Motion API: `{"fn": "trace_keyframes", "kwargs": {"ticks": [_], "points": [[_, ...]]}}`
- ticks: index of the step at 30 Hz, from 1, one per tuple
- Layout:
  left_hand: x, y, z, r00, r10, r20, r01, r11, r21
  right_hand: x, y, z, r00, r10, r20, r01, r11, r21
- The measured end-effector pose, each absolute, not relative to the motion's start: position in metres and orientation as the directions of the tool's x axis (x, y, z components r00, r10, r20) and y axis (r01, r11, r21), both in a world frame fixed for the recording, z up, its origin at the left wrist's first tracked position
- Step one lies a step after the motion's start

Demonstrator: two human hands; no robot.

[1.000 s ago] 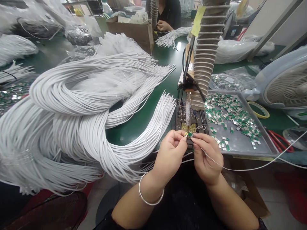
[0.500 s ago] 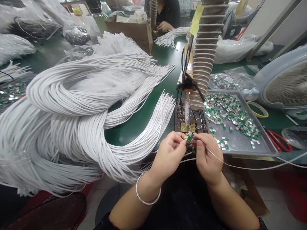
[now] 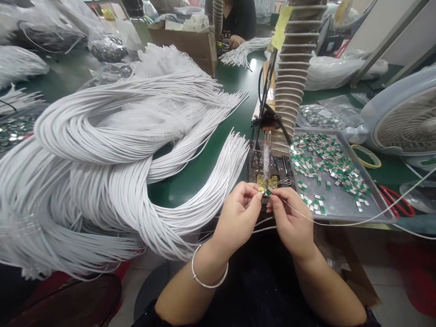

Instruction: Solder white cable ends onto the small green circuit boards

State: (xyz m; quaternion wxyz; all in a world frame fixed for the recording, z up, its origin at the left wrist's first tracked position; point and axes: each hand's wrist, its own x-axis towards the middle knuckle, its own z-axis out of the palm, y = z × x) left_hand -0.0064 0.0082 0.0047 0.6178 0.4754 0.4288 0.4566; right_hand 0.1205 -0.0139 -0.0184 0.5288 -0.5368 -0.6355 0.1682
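Note:
My left hand [image 3: 238,215] and my right hand [image 3: 292,221] meet at the table's near edge, fingertips pinched together. Between them is a tiny green circuit piece [image 3: 268,192] just below the tip of a fixed soldering iron [image 3: 266,159]. My right hand also pinches a thin silver wire [image 3: 340,223] that trails off to the right. The left fingers pinch a white cable end at the same spot. A silver bangle [image 3: 207,277] circles my left wrist.
Big looped bundles of white cables [image 3: 112,150] fill the green table at left. A grey tray [image 3: 340,206] with several small green and silver parts lies right of the iron, beside a ribbed hose [image 3: 293,68], a white fan [image 3: 405,122], tape roll [image 3: 367,156] and red-handled scissors [image 3: 395,200]. Another person works at the far end.
Both hands have shifted slightly up toward the iron tip, still pinched together. The thin wire at right swings a little.

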Motion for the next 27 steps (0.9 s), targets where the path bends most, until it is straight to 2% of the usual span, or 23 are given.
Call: {"fn": "trace_keyframes", "kwargs": {"ticks": [19,27], "points": [[-0.009,0.008,0.006,0.242,0.965,-0.104,-0.170,0.148,0.974,0.120,-0.018,-0.017,0.124,0.839,0.529,0.496,0.409,-0.765],[-0.017,0.009,0.004,0.335,0.940,-0.062,-0.087,0.096,0.992,0.122,-0.015,-0.017,0.103,0.727,0.679,0.623,0.485,-0.614]]}}
